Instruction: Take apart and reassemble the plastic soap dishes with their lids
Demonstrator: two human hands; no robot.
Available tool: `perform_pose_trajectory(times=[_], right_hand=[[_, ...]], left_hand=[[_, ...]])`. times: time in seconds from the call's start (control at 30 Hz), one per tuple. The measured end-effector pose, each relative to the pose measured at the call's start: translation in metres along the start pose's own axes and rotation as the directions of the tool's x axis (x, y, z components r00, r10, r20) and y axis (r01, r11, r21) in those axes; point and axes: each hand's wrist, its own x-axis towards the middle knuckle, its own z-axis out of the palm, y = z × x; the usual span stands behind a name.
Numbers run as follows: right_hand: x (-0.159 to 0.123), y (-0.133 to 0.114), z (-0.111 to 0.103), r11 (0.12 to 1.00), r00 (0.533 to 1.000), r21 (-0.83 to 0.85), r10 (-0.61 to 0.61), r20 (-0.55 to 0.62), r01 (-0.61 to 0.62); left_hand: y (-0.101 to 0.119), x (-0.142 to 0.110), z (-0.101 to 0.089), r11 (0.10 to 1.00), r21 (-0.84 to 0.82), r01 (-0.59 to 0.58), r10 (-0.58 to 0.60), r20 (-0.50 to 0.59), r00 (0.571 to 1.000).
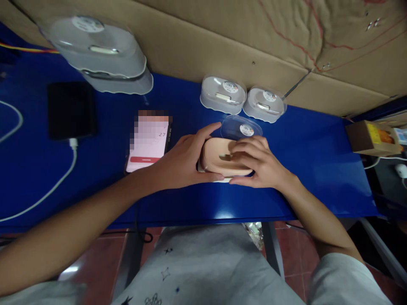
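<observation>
A beige oval box (216,156) with a slot on top lies on the blue table (286,178) in front of me. My left hand (186,159) wraps round its left end, thumb along the front and fingers over the back. My right hand (259,163) rests on top of the box and over its right end, fingers pressed on the slot. A clear plastic lid (241,128) with a round label lies just behind the box.
Two clear packaged boxes (223,94) (264,103) stand at the back, a larger stack (101,55) at far left. A lit phone (149,142) lies left of my hands, a dark phone (71,110) with white cable (63,173) further left. A cardboard carton (372,137) sits right.
</observation>
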Motion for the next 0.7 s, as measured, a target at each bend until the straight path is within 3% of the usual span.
perform_pose_trajectory(times=[0.13,0.27,0.4,0.47,0.57,0.63,0.7], right_hand=[[0.000,0.000,0.003,0.997,0.998,0.043,0.064,0.005,-0.064],[-0.002,0.010,-0.013,0.973,0.980,0.170,0.175,-0.097,-0.157],[0.000,0.020,-0.031,0.804,0.864,0.482,0.476,-0.167,-0.349],[0.003,0.025,-0.034,0.720,0.806,0.565,0.572,-0.153,-0.403],[0.004,0.030,-0.028,0.675,0.759,0.598,0.630,-0.163,-0.432],[0.002,0.030,-0.022,0.687,0.742,0.594,0.635,-0.213,-0.418],[-0.002,0.027,-0.018,0.749,0.742,0.519,0.607,-0.285,-0.413]], left_hand=[[0.000,0.002,0.002,0.998,0.035,0.046,-0.047,0.015,0.999],[-0.004,-0.001,0.006,0.981,0.160,0.105,-0.117,0.069,0.991],[0.000,-0.007,0.002,0.982,0.157,0.102,-0.124,0.133,0.983],[0.006,-0.008,-0.002,0.989,0.065,0.135,-0.143,0.143,0.979],[0.016,-0.005,-0.008,0.958,-0.169,0.232,-0.214,0.119,0.970],[0.020,0.000,-0.011,0.861,-0.411,0.301,-0.281,0.109,0.954],[0.022,0.005,-0.014,0.661,-0.649,0.377,-0.371,0.154,0.916]])
